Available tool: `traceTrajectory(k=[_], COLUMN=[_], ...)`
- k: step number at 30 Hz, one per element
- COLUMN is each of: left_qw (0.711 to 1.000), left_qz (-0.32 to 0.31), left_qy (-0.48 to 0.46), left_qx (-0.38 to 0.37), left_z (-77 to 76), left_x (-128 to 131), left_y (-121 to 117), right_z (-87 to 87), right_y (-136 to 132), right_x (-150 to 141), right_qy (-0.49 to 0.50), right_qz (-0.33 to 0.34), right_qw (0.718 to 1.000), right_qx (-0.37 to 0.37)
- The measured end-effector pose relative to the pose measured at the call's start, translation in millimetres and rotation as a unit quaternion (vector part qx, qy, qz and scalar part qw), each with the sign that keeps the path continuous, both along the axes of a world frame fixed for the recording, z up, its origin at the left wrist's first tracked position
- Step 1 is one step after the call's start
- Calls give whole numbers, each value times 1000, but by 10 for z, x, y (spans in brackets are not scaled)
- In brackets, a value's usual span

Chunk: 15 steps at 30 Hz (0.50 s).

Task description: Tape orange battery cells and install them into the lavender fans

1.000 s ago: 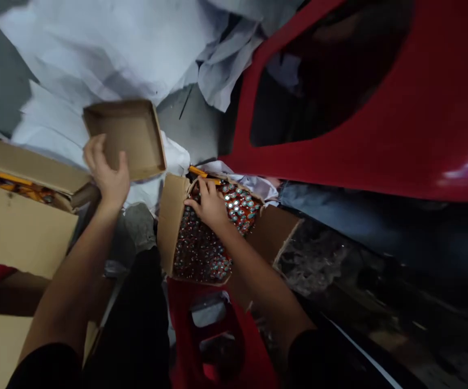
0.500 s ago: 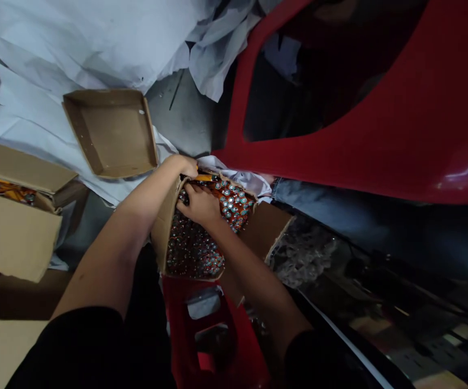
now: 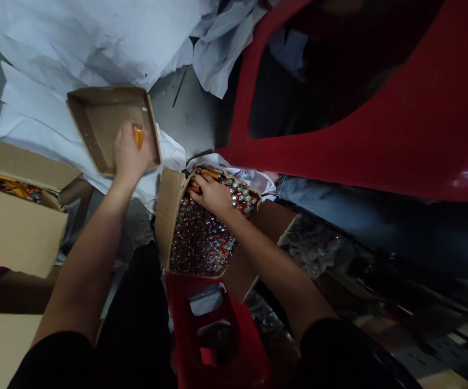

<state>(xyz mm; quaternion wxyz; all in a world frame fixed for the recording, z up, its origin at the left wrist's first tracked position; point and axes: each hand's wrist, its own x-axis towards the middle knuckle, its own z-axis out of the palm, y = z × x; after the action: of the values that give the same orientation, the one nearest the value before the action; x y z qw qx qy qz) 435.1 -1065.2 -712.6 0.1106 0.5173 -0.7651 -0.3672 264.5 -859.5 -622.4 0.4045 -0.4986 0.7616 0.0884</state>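
My left hand (image 3: 131, 151), slightly blurred, is closed around an orange cylinder that looks like a battery (image 3: 138, 135). It hovers over or inside a shallow cardboard box (image 3: 110, 105), whose visible floor is bare apart from small specks. My right hand (image 3: 214, 197) reaches into an open carton (image 3: 168, 200) packed with many similar batteries (image 3: 201, 254), most standing on end with shiny round tips showing. Its fingers are closed at an orange battery (image 3: 194, 189) near the carton's far left corner. Another orange battery (image 3: 211, 174) lies on its side just beyond the fingers.
A red plastic stool (image 3: 234, 356) stands under the carton. At left, another carton (image 3: 19, 232) holds orange cylinders. White sheeting (image 3: 96, 43) covers the floor ahead. A large red plastic shell (image 3: 339, 156) fills the right, with a person's jeans-clad leg (image 3: 323, 197) beside it.
My left hand has left the carton's far left edge and moved left to the shallow box with an orange battery. My right hand stays in the carton, its fingers now at another battery.
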Motion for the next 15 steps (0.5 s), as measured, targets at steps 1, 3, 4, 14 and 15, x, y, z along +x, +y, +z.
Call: traceTrajectory(k=[1, 3, 4, 14, 15], left_qw=[1000, 997, 996, 963, 961], left_qz=[13, 17, 9, -191, -195], left_qy=[-23, -69, -88, -179, -182], left_qx=[9, 27, 22, 62, 65], left_z=[-31, -92, -110, -2, 15], left_x=[144, 379, 473, 1028, 1053], left_y=[-43, -39, 7, 798, 847], right_z=[-21, -83, -121, 167, 244], right_y=[3, 23, 42, 585, 557], right_x=[4, -5, -23, -197, -143], right_qy=[2, -2, -13, -83, -101], right_qz=[-2, -7, -13, -333, -346], right_qw=[1000, 1000, 999, 859, 845], right_qx=[-4, -16, -30, -380, -396])
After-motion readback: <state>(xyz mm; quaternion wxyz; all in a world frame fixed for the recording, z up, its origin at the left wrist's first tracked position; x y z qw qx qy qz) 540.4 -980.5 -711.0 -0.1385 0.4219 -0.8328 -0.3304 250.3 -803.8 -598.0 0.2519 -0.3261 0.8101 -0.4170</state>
